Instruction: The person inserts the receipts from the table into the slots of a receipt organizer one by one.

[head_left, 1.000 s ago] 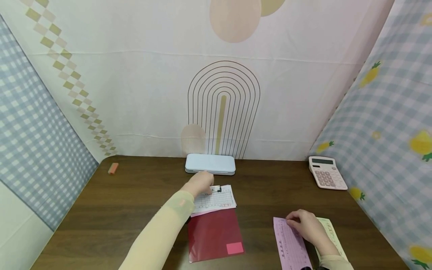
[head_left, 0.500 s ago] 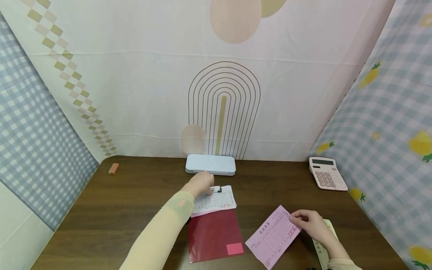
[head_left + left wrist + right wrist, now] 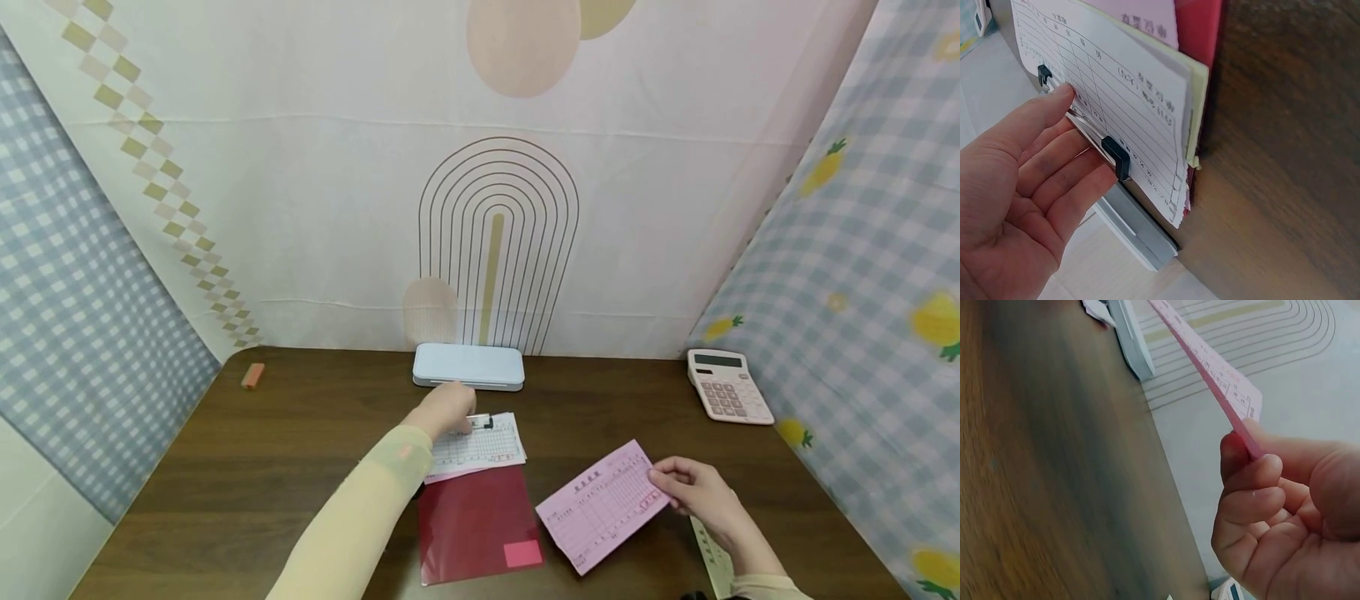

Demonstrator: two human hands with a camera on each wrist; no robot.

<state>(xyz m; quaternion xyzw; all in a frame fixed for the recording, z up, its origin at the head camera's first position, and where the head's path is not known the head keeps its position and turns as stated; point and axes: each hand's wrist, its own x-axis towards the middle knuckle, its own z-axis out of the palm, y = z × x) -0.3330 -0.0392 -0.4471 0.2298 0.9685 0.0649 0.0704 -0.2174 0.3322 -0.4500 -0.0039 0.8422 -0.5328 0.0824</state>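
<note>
A red clipboard [image 3: 472, 521] lies in the middle of the table with white, yellow and pink printed slips [image 3: 1110, 81] under its clip. My left hand [image 3: 442, 407] pinches the clip end, thumb on top by the black-tipped clip [image 3: 1116, 156], fingers beneath the edge. To the right, my right hand [image 3: 697, 493] holds a pink printed slip [image 3: 598, 507] by its right corner between thumb and fingers; in the right wrist view the slip [image 3: 1216, 381] is raised and seen nearly edge-on. A pale yellow slip [image 3: 711, 554] lies partly hidden beneath the right wrist.
Behind the clipboard stands a light blue flat case [image 3: 468, 364] against the backdrop. A white calculator [image 3: 727, 387] sits at the back right corner, and a small orange eraser-like block [image 3: 253, 375] at the back left. Patterned cloth hangs around the table's back and sides.
My right hand has picked up the pink slip from beside the yellow one, turned it and moved it left toward the clipboard. The left hand stays at the clip.
</note>
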